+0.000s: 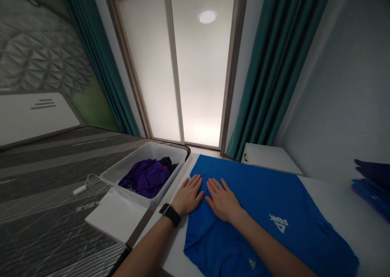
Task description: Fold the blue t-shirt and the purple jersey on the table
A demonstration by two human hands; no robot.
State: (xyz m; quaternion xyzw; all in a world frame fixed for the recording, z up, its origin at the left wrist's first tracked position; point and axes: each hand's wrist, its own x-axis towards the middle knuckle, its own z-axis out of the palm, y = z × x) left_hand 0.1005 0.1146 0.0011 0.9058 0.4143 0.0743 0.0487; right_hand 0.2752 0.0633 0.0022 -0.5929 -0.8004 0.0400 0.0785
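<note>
Hands: both on the blue shirt (258, 183), palms down, empty; nothing pinched that shows.
Left hand (188, 196): flat, fingers together pointing far, thumb out toward the right hand; lies across the shirt's left edge.
Right hand (224, 200): flat on the cloth just beside the left, fingers slightly spread, pointing far and left; thumbs near each other, apart.
Arms: left forearm comes in from the near side, black watch (170, 214) at the wrist; right forearm slants across the shirt from near right.
Shirt: spread over the white table (326, 191), white logo right of the right forearm; near left part wrinkled.
Why flat: palms likely press the cloth smooth and stop it sliding.
Bin (134, 193): clear plastic, left of the table, purple clothes (148, 177) loose inside; probably set there for easy reach.
Stack (373, 187): dark and blue clothes at far right, likely kept aside to leave working room.
Bed (45, 167): left, dark striped cover.
</note>
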